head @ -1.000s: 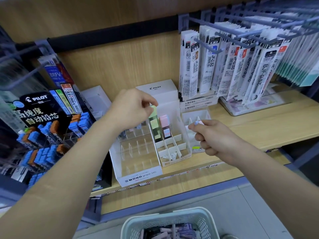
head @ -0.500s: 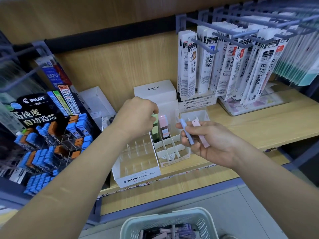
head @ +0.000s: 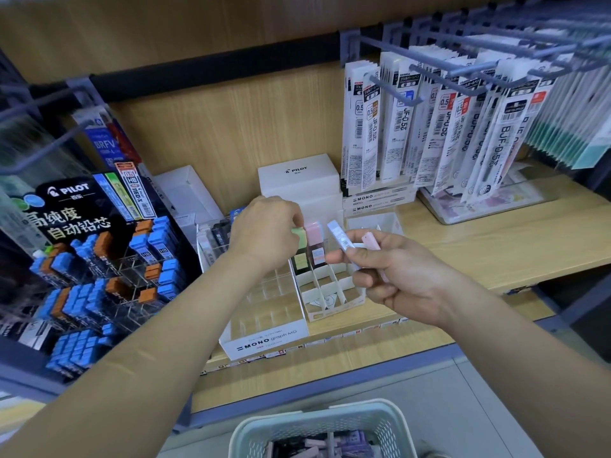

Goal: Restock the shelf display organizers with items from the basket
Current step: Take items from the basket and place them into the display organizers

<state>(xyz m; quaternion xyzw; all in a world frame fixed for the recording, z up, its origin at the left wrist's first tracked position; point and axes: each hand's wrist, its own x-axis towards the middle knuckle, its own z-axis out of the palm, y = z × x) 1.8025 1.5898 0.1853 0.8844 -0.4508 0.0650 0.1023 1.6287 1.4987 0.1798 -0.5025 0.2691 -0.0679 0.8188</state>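
My left hand (head: 264,231) pinches the top of a green lead case (head: 300,249) standing in the back row of the white divided organizer (head: 330,292) on the shelf. A pink lead case (head: 315,241) stands beside it in the same row. My right hand (head: 393,276) hovers just right of the organizer, holding a pale blue case (head: 340,239) and a pink case (head: 372,242) between thumb and fingers. A clear MONO organizer (head: 264,335) sits to the left. The mint basket (head: 327,424) with more cases is at the bottom.
A Pilot lead display (head: 99,276) with blue and orange cases fills the left. White Pilot box (head: 297,180) stands behind the organizers. Refill packs (head: 446,127) hang on hooks at upper right, over a clear tray (head: 479,206). The wooden shelf (head: 496,246) stretches right.
My right hand turned palm-up and moved left toward the organizer, exposing the blue and pink cases. My left hand lowered slightly onto the green case.
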